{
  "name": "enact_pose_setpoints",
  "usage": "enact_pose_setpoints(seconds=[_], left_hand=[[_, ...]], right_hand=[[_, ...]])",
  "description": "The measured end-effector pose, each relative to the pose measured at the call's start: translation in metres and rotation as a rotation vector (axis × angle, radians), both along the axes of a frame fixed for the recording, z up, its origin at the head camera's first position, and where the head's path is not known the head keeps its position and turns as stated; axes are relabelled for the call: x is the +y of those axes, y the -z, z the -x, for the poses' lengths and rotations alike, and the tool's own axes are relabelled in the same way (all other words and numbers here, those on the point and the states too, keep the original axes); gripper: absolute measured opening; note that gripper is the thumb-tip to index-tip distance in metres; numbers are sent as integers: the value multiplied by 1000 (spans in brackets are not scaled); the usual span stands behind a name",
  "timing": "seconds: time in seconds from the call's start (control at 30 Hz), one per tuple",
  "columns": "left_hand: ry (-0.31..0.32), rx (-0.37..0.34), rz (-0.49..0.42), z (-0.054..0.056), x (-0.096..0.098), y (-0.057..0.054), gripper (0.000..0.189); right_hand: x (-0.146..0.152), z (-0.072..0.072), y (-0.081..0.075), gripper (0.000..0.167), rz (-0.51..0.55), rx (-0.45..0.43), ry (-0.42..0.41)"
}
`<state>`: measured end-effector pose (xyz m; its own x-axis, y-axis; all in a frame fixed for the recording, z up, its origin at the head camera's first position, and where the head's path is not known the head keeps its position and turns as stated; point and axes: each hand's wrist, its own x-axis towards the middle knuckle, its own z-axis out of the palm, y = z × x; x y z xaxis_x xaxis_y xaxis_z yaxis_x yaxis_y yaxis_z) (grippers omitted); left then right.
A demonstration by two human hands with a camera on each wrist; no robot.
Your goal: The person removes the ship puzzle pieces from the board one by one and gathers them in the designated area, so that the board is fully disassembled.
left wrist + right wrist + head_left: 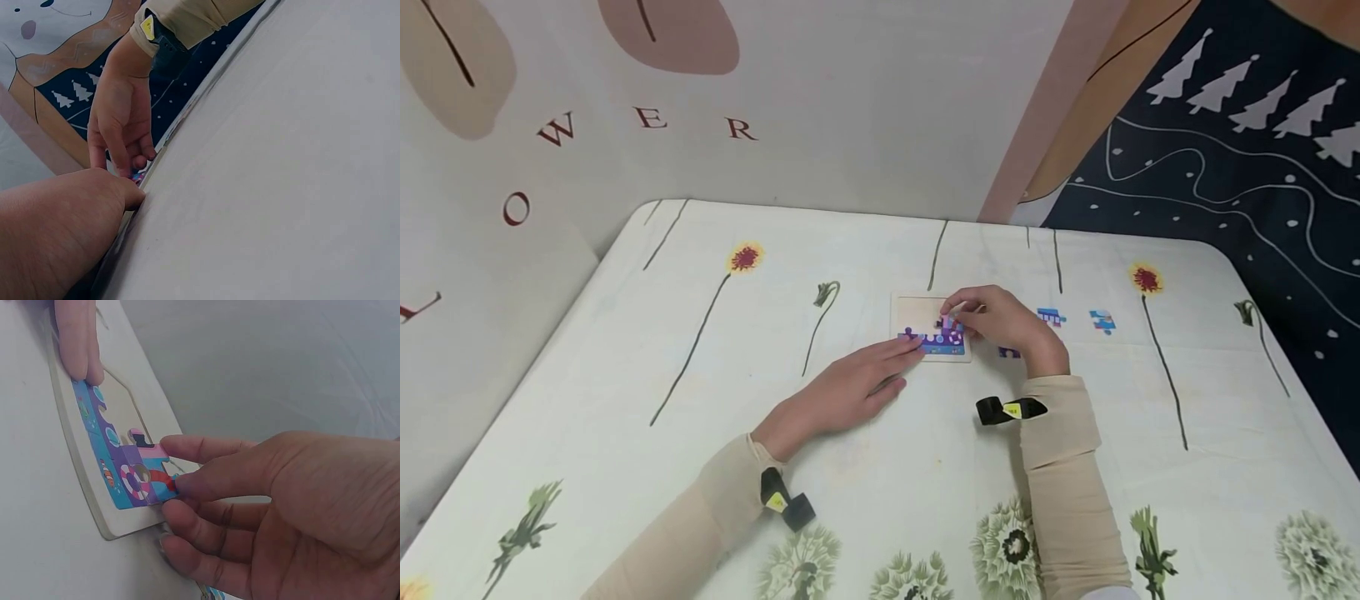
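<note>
A light wooden puzzle board (904, 310) lies on the table with a joined row of blue and purple pieces (936, 343) along its near side. My left hand (853, 385) reaches in from the left, and its straight fingertips (74, 359) rest on the left end of that row. At the board's right side my right hand (1000, 321) pinches a puzzle piece (156, 465) with pink, blue and red on it between thumb and index finger. This piece sits against the row's right end, partly covered by the fingers. Bare wood shows in the board's far part.
Right of the board lie loose puzzle pieces: a blue and purple one (1051, 317), a blue one (1102, 322) and a purple one (1009, 353) partly under the right hand. A white flower-print cloth (700, 467) covers the table, with a printed fabric wall (850, 158) behind it.
</note>
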<state>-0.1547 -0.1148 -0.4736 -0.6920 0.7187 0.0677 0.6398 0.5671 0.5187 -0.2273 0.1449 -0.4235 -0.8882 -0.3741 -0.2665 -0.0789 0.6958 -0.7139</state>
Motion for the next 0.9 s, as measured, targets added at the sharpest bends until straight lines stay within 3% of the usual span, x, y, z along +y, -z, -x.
enact_pose_setpoints(seconds=[0.17,0.43,0.9], left_hand=[[-4,-13,8,0,0,-1,50],[-1,-4,0,-1,0,-3,51],[-1,-18,-3,0,0,-1,51]], right_hand=[[2,0,2,25,0,28,-1],[1,0,2,18,-7,-3,90],[11,1,4,16,43,36,87]])
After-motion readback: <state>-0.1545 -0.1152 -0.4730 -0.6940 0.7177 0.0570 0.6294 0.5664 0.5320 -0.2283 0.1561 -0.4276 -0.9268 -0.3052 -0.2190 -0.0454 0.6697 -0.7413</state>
